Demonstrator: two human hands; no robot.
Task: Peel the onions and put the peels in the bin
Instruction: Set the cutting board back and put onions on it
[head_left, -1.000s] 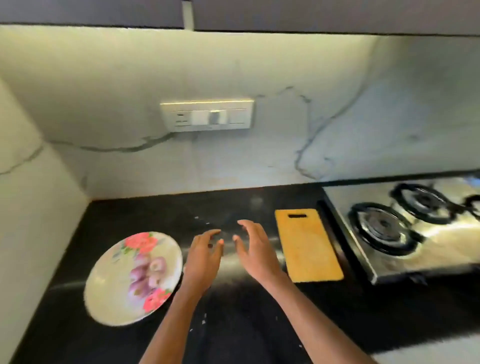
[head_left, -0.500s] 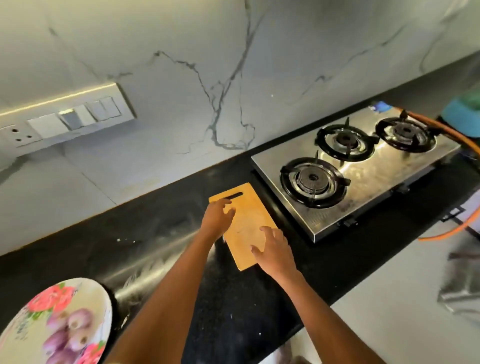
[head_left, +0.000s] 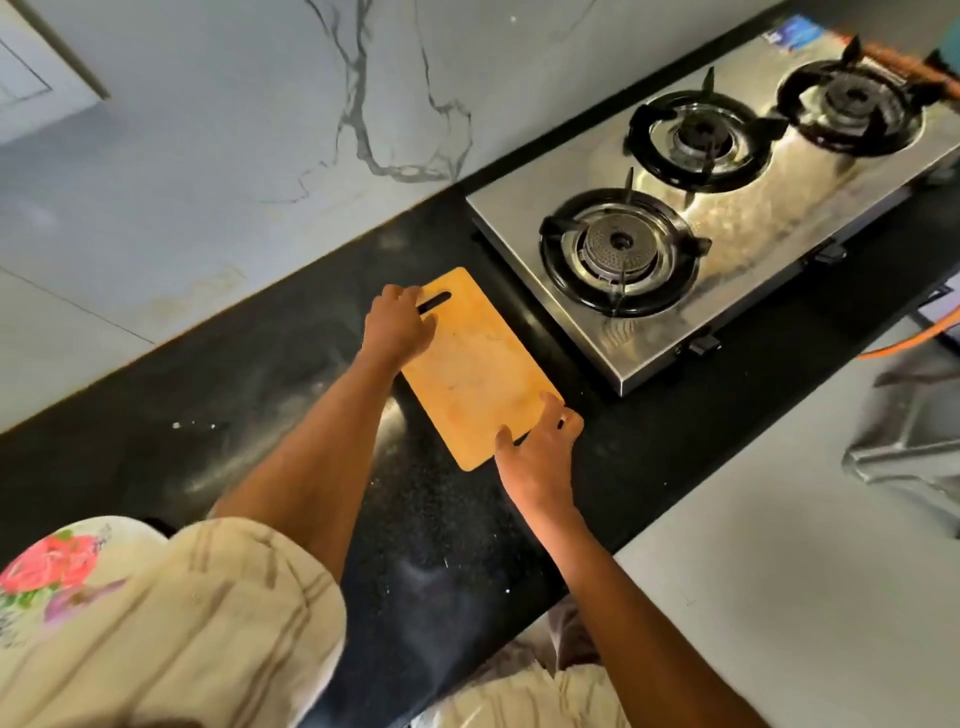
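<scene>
- Counter (head_left: 260, 431): black polished stone, speckled, under both my arms. A second ago my hands hung bare over it; now both are on the board, so peeling hasn't begun. I judge this is setup.
- Stove (head_left: 779, 218): steel, three round burners, just beyond my right hand.
- Sleeve (head_left: 171, 634): cream striped cloth, now covering most of the plate.
- Cutting board (head_left: 478, 374): flat orange-tan rectangle, rounded corners, slot handle at far end, between my two hands. Seems to sit as it did half a second ago.
- Plate (head_left: 47, 571): floral, round, well behind my left hand. Onions were on it; only a purple blur (head_left: 78, 597) peeks out now, probably one of them.
- Left hand (head_left: 397, 327): fingers curled over the board's far corner by the slot.
- Right hand (head_left: 537, 449): thumb and fingers pinch the near corner.
- Bin: not in view.
</scene>
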